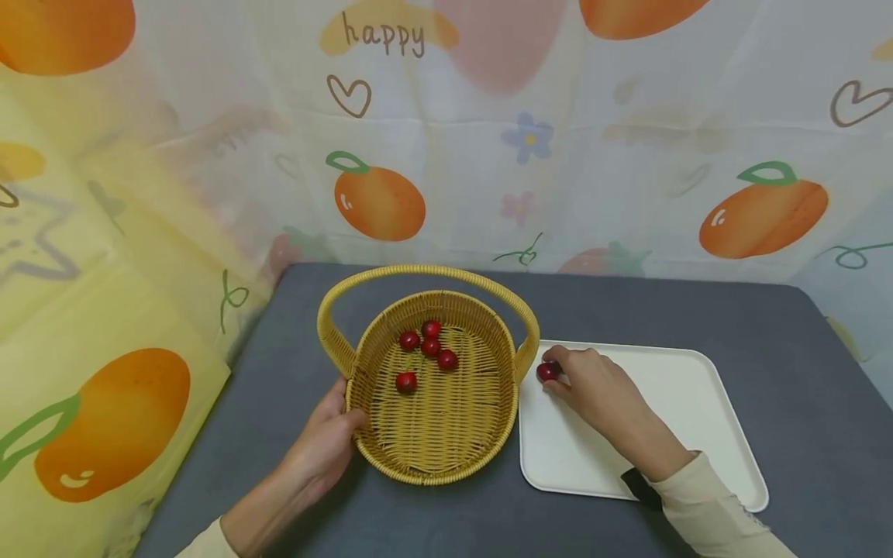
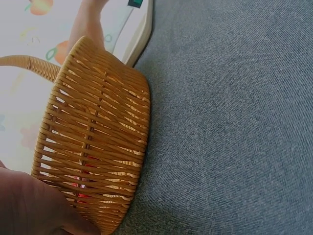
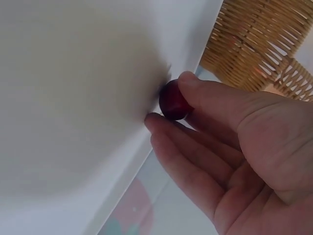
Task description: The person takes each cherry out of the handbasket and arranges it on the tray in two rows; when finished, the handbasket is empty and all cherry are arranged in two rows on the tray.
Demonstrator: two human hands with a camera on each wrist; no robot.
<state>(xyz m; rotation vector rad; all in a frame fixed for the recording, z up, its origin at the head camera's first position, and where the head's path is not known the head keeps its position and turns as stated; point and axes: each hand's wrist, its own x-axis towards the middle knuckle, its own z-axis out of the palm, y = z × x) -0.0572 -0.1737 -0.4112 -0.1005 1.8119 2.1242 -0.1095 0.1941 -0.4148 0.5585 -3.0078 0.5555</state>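
Note:
In the head view, the left hand (image 1: 326,438) grips the near-left rim of a round yellow wicker basket (image 1: 505,411) with a tall arched handle. Several dark red cherries (image 1: 447,359) lie inside it, towards the back and left. Over the left end of a white rectangular tray (image 1: 656,403), the right hand (image 1: 600,387) pinches a single cherry (image 1: 547,371). The right wrist view has this cherry (image 3: 173,100) between thumb and fingers, close to the tray's surface. In the left wrist view, the basket's woven side (image 2: 93,132) stands on the cloth beside the left hand (image 2: 36,208).
A grey-blue cloth (image 1: 460,527) covers the table. Basket and tray stand side by side, with the handle rising above the basket. Behind hangs a curtain (image 1: 460,194) printed with fruit, and a yellowish sheet (image 1: 139,294) borders the left side.

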